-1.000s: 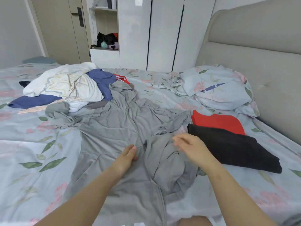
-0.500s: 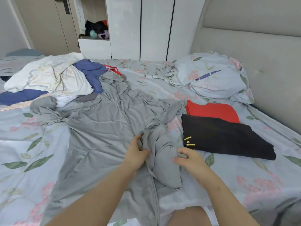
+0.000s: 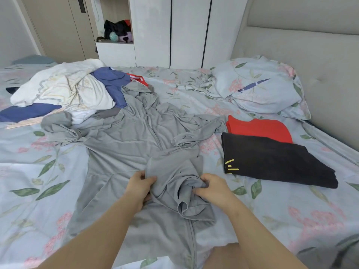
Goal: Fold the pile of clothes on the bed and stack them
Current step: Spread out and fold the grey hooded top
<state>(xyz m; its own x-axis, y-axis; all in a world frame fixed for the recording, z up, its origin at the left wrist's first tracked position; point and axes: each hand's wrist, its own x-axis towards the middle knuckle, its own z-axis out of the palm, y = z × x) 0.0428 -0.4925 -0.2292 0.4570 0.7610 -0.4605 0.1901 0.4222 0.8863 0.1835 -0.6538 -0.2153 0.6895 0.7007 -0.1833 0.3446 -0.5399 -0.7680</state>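
The bed (image 3: 38, 171) is covered with a pale blue sheet printed with pink flowers and green leaves. It fills most of the view. A padded grey headboard (image 3: 310, 55) stands at the right side, and a pillow (image 3: 262, 88) in the same flower print lies against it. Behind the bed there is a white wardrobe (image 3: 186, 32) with an open shelf (image 3: 116, 47), and a beige door (image 3: 56, 26) is to the left of it.

The grey jacket (image 3: 124, 144) with a hood and a zip lies spread in the middle of the bed. Both hands grasp its bunched right part. The left hand (image 3: 138, 186) pinches a fold with the thumb on top, and the right hand (image 3: 212, 188) curls its fingers into the crumpled cloth. The unfolded pile (image 3: 64, 90), with white, blue and red pieces, lies at the far left and touches the jacket. At the right a folded black garment (image 3: 272, 164) lies partly over a folded red garment (image 3: 258, 129).

The fingers of the left hand are hidden under the cloth. The lower hem of the jacket is cut off by the bottom edge. The dark soft things on the shelf are too small to name. It is hard to tell how many pieces are in the pile.
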